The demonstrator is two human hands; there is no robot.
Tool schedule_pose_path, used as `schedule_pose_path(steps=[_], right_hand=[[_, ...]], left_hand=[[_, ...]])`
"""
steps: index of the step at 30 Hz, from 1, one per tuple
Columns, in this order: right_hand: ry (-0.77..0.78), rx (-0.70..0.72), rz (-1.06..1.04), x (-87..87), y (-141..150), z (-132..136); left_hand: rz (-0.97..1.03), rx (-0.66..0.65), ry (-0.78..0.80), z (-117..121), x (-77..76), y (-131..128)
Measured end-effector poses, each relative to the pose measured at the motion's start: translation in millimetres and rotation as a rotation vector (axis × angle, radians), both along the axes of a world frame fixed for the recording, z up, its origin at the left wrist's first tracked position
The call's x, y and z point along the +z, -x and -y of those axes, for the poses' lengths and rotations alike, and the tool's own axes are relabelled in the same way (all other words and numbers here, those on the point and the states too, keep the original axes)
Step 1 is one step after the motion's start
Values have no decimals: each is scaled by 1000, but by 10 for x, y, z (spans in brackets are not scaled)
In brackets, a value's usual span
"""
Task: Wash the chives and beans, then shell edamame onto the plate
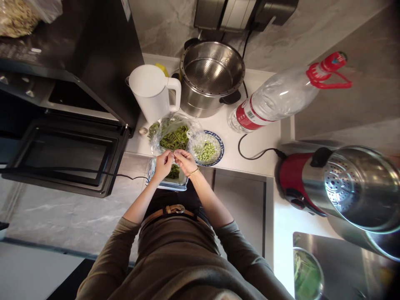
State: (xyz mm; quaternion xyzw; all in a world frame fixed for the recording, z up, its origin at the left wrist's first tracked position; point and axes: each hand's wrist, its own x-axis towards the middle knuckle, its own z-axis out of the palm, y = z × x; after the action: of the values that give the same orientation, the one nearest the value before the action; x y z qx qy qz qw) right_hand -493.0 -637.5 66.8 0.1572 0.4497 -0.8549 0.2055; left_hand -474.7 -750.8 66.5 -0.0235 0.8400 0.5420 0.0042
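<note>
On the white counter, green pods (175,136) fill a plastic bag. Left hand (163,164) and right hand (185,161) pinch closed, fingertips meeting before it; whatever they grip is too small to tell.

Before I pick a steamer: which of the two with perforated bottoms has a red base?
The steamer at far right; the pot beside the white jug shows no red.

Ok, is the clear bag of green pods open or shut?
Open: the clear bag gapes wide just beyond the left hand and right hand, with green pods showing inside.
</note>
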Motion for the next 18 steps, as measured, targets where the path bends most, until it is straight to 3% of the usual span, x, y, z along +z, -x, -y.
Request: schedule_pose_path(steps=[5, 9, 12, 16, 18], right_hand=[[-79, 12, -43, -4, -11, 16], [-106, -77, -24, -81, -24, 70], [-59, -111, -6, -123, -53, 89], [51, -115, 63, -156, -71, 6], [105, -144, 143, -181, -53, -90]], left_hand=[[40, 3, -36, -7, -20, 4], [9, -13, 108, -9, -17, 16], [-13, -10, 224, 2, -12, 30], [-29, 41, 231, 76, 28, 35], [-7, -34, 248, 136, 46, 12]])
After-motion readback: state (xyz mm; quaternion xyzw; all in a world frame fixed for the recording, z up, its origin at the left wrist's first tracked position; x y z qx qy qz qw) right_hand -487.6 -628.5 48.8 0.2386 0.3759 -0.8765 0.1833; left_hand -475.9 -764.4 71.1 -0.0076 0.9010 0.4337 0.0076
